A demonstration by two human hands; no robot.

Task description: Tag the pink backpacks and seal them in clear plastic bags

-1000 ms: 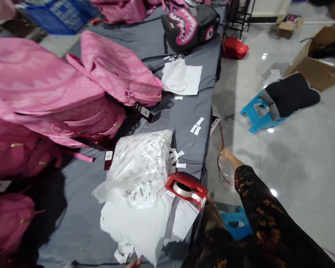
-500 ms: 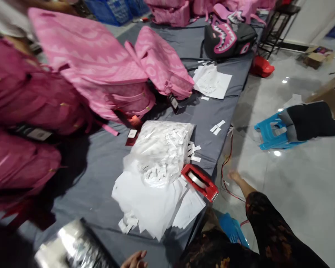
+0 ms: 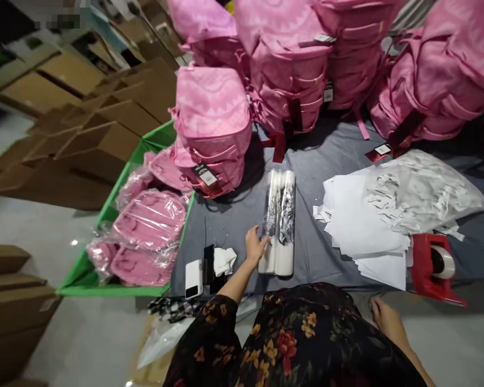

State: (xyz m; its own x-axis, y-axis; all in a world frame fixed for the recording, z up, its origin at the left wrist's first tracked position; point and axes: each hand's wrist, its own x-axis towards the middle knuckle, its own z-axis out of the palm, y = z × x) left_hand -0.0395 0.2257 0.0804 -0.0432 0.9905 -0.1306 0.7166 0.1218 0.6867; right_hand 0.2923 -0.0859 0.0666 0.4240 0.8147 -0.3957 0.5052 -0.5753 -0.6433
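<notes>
My left hand (image 3: 255,245) reaches forward with its fingers apart and touches the near left edge of a folded bundle of clear plastic bags (image 3: 280,217) that lies on the grey mat (image 3: 229,223). My right hand (image 3: 387,318) rests low by my floral dress (image 3: 306,338), just in front of the mat's edge, with loose fingers and nothing in it. A red tape dispenser (image 3: 433,269) stands just beyond that hand. Beside the dispenser lie a stack of white sheets (image 3: 361,223) and a clear bag of white paper slips (image 3: 421,191).
Pink backpacks (image 3: 213,126) with hang tags are piled along the mat's far side. A green crate (image 3: 105,274) at the left holds plastic-wrapped pink bags. A white device (image 3: 194,278), a black item (image 3: 208,262) and crumpled paper (image 3: 225,259) lie left of my hand. Cardboard boxes (image 3: 92,145) stand at the left.
My view has swung left from the floor side to the mat's other end. My left hand has come forward onto the plastic bundle. My right arm has drawn back from the floor.
</notes>
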